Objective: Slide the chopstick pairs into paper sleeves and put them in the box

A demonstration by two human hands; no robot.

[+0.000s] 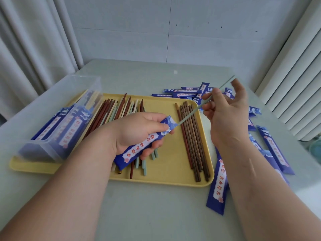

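- While the left hand (139, 129) grips a blue printed paper sleeve (144, 145) above the middle of the yellow plastic tray (165, 178), the sleeve's open mouth points up and to the right.
- The right hand (227, 115) pinches a slim pale-green chopstick (194, 110) between thumb and forefinger, the other fingers loosely spread. The chopstick's tip sits right at the sleeve's mouth. I cannot tell whether this is one stick or a pair.
- The step in hand looks like insertion, barely begun.
- The next move calls for a straight push along the sleeve's length, with the left hand keeping the mouth open so the paper does not buckle.
- The clear plastic box (57, 108) at the tray's left end already holds filled sleeves, so this one goes there afterwards.
- Brown wooden chopsticks (192, 140) lie near the tray's right edge, and spare blue sleeves (218, 185) are scattered along the worktop's (156, 214) right side.
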